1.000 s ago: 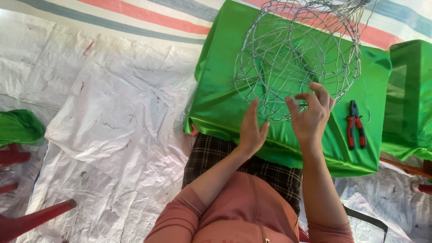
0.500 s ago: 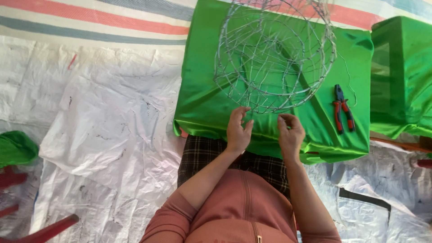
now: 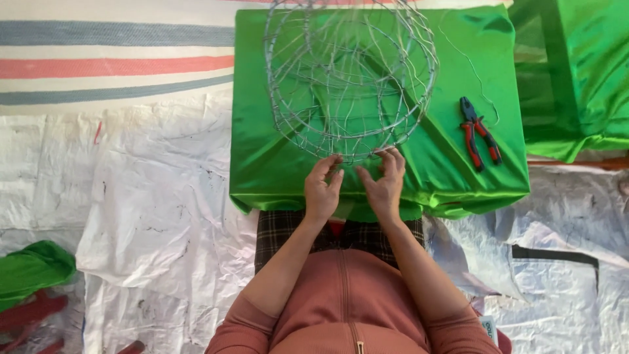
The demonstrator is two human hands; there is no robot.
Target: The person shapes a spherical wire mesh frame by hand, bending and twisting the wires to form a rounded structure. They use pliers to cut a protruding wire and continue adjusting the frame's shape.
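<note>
Green-draped table (image 3: 275, 164) bearing a round wire-mesh basket frame (image 3: 350, 72) and red-handled pliers (image 3: 479, 132) just beside it.

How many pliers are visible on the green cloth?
1. The red-handled pliers lie on the green cloth, to the right of the wire basket and both hands. Others may be out of view.

My round wire mesh basket (image 3: 350, 75), silvery and open-woven, sits on the green cloth-covered table (image 3: 452, 164), near edge at my fingertips.
</note>
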